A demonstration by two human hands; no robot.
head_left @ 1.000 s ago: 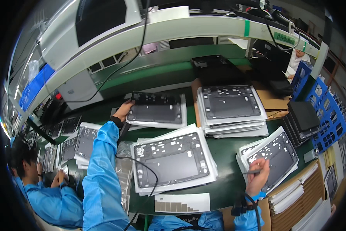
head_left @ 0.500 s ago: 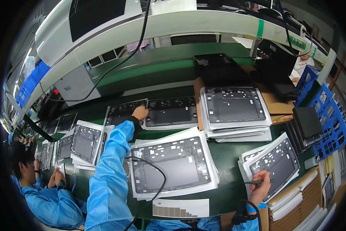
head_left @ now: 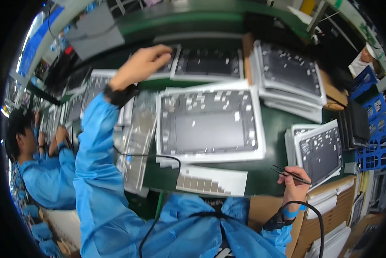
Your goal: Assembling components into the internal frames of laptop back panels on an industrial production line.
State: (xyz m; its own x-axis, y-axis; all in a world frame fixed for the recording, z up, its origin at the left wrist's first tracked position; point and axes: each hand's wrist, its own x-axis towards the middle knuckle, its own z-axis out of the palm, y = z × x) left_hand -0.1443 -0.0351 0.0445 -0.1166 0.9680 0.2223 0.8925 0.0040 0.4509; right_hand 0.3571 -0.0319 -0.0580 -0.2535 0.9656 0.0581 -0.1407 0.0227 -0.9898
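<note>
My left hand [head_left: 142, 64] is raised over the far row of dark panels, its fingers stretched to the right with nothing visible in them. Below its fingertips lies the edge of a dark panel [head_left: 172, 65], beside another dark panel [head_left: 209, 63]. Black tweezers [head_left: 275, 169] sit in my right hand [head_left: 297, 180], their tips apart and pointing left. That hand is next to a tilted stack of panels [head_left: 319, 150] on white sheets. Between my arms lies a larger dark rectangular panel [head_left: 214, 129] dotted with small white patches, on top of white sheets.
A card with grey stepped squares [head_left: 210, 180] lies near the front edge. Clear plastic with grey strips [head_left: 139, 137] is beside my left arm. Panels are stacked at the back right [head_left: 291, 73], near a blue crate [head_left: 375, 146]. A co-worker [head_left: 42, 155] sits at left.
The view has tilted downward. My left hand has lifted off the far panels and drawn back, its fingers extended. My right hand has turned, so the tweezers' parted tips now show.
</note>
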